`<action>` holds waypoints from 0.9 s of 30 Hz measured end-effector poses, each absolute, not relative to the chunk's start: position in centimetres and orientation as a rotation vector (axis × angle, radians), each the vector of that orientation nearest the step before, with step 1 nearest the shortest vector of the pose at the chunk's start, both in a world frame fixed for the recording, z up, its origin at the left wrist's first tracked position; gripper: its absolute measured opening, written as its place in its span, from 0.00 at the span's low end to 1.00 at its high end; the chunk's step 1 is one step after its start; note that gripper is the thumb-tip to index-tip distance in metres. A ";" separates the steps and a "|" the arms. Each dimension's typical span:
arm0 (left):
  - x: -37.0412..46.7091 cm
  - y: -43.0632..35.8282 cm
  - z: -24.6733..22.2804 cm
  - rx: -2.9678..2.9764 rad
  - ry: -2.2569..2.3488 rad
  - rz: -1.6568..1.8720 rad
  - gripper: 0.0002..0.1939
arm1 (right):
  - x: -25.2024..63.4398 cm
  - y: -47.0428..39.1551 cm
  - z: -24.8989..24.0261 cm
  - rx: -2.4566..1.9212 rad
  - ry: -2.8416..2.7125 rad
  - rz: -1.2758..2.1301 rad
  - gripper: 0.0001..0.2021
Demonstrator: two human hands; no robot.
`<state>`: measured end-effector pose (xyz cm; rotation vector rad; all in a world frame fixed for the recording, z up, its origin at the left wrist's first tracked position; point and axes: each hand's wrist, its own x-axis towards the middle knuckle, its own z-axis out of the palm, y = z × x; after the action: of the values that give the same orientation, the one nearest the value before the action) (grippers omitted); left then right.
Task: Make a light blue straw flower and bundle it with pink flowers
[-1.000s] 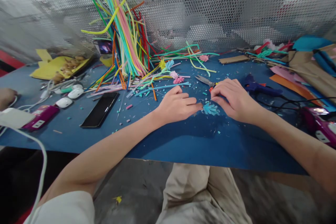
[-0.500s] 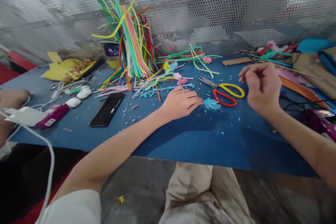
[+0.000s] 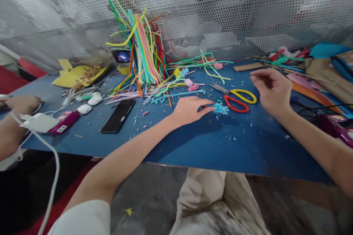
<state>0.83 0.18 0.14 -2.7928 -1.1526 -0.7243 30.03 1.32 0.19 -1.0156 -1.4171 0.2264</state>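
Observation:
My left hand (image 3: 191, 111) reaches low over the blue table, thumb and fingertips closed at the left edge of a light-blue fuzzy pipe-cleaner flower (image 3: 220, 108). Just right of that flower lie scissors (image 3: 230, 94) with one yellow and one red handle, blades slightly apart and pointing up-left. My right hand (image 3: 273, 93) hovers beyond the scissor handles, its fingers curled in toward the thumb. Whatever is in that pinch, if anything, is too small to make out. Pink pipe-cleaner flowers (image 3: 193, 87) and a yellow one (image 3: 177, 72) lie behind my left hand.
A bundle of coloured pipe cleaners (image 3: 143, 51) stands at the back. A black phone (image 3: 118, 116), a purple power strip (image 3: 64, 122) and a yellow tray (image 3: 68, 78) are on the left, near another person's hand (image 3: 24, 104). Paper and craft scraps (image 3: 317, 69) crowd the right.
My left thumb and fingers have parted from a flatter pose and now meet at the blue flower. My right hand stays raised, fingers curled. The view has shifted slightly.

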 end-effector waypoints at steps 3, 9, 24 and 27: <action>0.7 0.5 -0.1 -2.817 -1.116 -0.780 0.18 | 29.5 0.3 0.7 -1.020 -1.526 0.153 0.04; 0.5 0.9 -0.3 -2.802 -1.078 -0.861 0.16 | 29.6 -0.3 1.1 -0.917 -1.858 -0.006 0.07; 1.1 0.4 -0.4 -2.770 -1.077 -0.884 0.16 | 30.1 -0.1 0.8 -0.849 -2.007 -0.075 0.11; 1.0 0.3 -0.5 -2.722 -1.088 -0.899 0.17 | 30.3 0.0 0.7 -0.843 -2.015 -0.066 0.10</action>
<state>0.98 0.33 -0.47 -2.7216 -1.0879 -0.8991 30.34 0.00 0.74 -0.8429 -2.0154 -0.0656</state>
